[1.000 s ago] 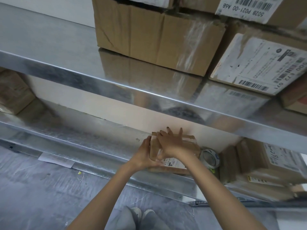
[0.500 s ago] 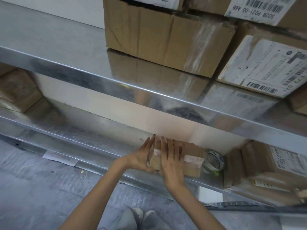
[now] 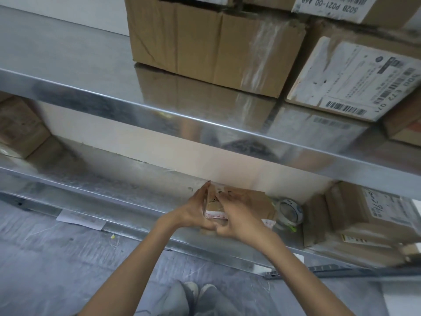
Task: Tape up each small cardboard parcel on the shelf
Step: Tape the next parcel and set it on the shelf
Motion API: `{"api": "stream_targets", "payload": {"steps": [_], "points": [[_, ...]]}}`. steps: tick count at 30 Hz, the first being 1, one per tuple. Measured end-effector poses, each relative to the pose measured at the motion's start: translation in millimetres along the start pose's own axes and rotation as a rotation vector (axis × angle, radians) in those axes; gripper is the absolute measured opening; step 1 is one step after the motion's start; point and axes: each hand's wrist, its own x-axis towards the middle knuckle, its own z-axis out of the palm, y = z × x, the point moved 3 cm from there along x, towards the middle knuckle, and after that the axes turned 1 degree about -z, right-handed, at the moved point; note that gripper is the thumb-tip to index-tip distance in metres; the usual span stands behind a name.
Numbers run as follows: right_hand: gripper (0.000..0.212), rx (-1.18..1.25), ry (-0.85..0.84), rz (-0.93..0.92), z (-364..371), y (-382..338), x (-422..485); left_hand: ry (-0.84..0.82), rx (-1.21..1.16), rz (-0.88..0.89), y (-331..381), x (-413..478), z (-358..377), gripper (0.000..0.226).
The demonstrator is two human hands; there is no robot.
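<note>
A small cardboard parcel [image 3: 255, 201] with clear tape and a white label strip sits on the lower metal shelf [image 3: 141, 197]. My left hand [image 3: 193, 210] presses flat against its left end, fingers straight and pointing up. Across the parcel's top and front lies my right hand [image 3: 237, 215], its thumb at the front lower edge. Both hands grip the parcel between them. A roll of clear tape [image 3: 289, 212] stands on the shelf just right of the parcel, touched by neither hand.
The upper metal shelf [image 3: 182, 115] overhangs the parcel and carries large labelled cartons [image 3: 205, 42]. More labelled boxes [image 3: 364, 220] stand right of the tape roll, and a brown box [image 3: 20, 128] at far left. A paper slip [image 3: 79, 221] lies on the floor.
My right hand slid from the parcel's left top toward its front edge. The left hand stayed on the left end. The view moved closer and shifted right.
</note>
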Motion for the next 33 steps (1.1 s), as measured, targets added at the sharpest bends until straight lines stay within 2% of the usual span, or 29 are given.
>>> {"api": "stream_targets", "payload": {"steps": [3, 7, 10, 12, 14, 17, 19, 20, 21, 23, 24, 25, 27, 28, 31, 33], "points": [[0.065, 0.053, -0.145, -0.033, -16, 7, 17, 0.009, 0.034, -0.024, 1, 1, -1, 0.133], [0.080, 0.050, -0.435, 0.000, -25, 16, 34, -0.012, 0.052, -0.031, 5, -2, -2, 0.136], [0.084, 0.150, -0.505, 0.000, -21, 18, 45, -0.003, 0.016, -0.040, 10, -4, -4, 0.132], [0.089, 0.222, -0.548, 0.011, -19, 20, 52, 0.004, -0.015, -0.028, 15, -4, -5, 0.119], [0.097, 0.203, -0.610, 0.036, -17, 25, 59, -0.013, -0.033, -0.029, 17, -6, -5, 0.116], [0.105, 0.101, -0.650, 0.065, -13, 34, 62, -0.050, -0.055, -0.038, 18, -9, -5, 0.124], [0.106, 0.077, -0.535, 0.084, -10, 40, 54, -0.071, -0.077, -0.067, 16, -10, -7, 0.126], [0.105, 0.079, -0.414, 0.096, -9, 45, 47, -0.076, -0.099, -0.096, 16, -11, -7, 0.127], [0.099, 0.073, -0.236, 0.118, -8, 51, 38, -0.070, -0.135, -0.120, 17, -11, -8, 0.125], [0.077, 0.109, 0.229, 0.231, -6, 67, 10, -0.035, -0.211, -0.159, 18, -10, -13, 0.111], [0.069, 0.227, 0.413, 0.328, -2, 76, -10, -0.024, -0.244, -0.179, 18, -10, -15, 0.106], [0.065, 0.428, 0.511, 0.421, 2, 83, -29, -0.023, -0.274, -0.188, 19, -10, -17, 0.102], [0.062, 0.857, 0.509, 0.504, 11, 86, -50, -0.020, -0.294, -0.207, 25, -10, -21, 0.096], [0.061, 0.980, 0.467, 0.521, 12, 82, -55, 0.002, -0.297, -0.218, 25, -8, -22, 0.097], [0.064, 1.092, 0.480, 0.520, 6, 71, -59, 0.147, -0.374, -0.248, 28, 1, -30, 0.100], [0.054, 1.097, 0.553, 0.524, -2, 67, -62, 0.239, -0.470, -0.243, 43, -3, -37, 0.082]]}}
